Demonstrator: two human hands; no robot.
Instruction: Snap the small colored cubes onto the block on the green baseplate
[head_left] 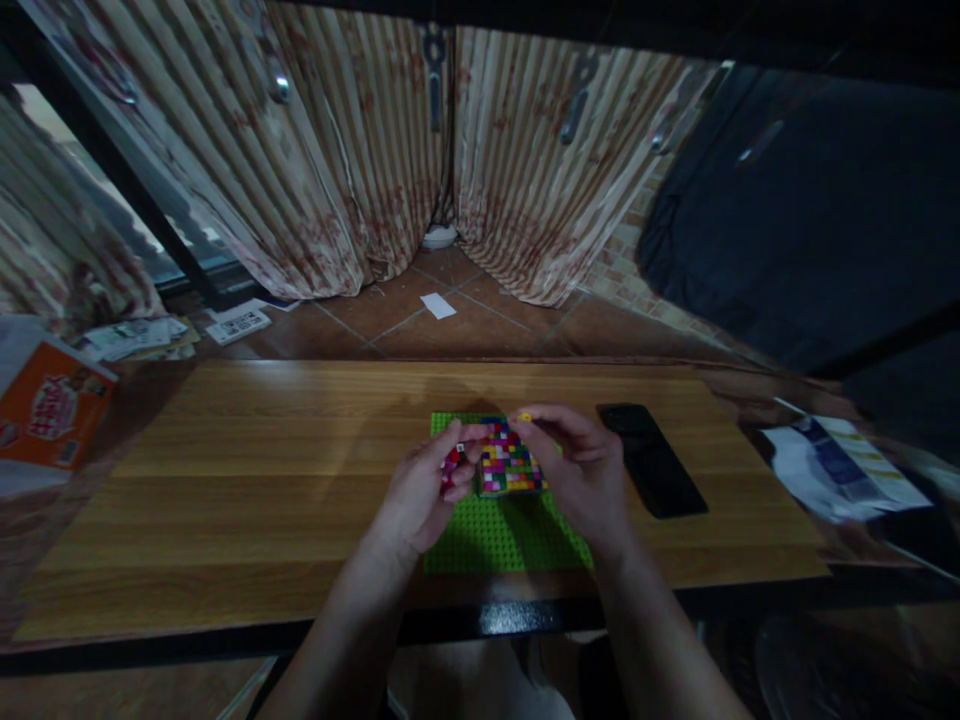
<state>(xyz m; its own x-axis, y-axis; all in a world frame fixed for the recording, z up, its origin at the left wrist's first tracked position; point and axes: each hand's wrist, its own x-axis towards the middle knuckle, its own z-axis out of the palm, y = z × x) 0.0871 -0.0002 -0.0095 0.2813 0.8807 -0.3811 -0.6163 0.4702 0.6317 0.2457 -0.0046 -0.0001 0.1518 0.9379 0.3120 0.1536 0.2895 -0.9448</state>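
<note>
Over on the left, an orange-and-white package (52,405) sits beside the wooden tabletop (225,480). Toward the middle, my left hand (427,490) curls its fingers around a few small red and pink bricks (453,461). Just right of it, the multicoloured brick block (510,468) rests on a green baseplate (487,540). By the block's far edge, my right hand (581,465) pinches a small yellow brick (526,416). Farther right lies a black phone (652,460).

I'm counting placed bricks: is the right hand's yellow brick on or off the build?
Off, apparently: the right hand pinches the yellow brick between thumb and finger.
</note>
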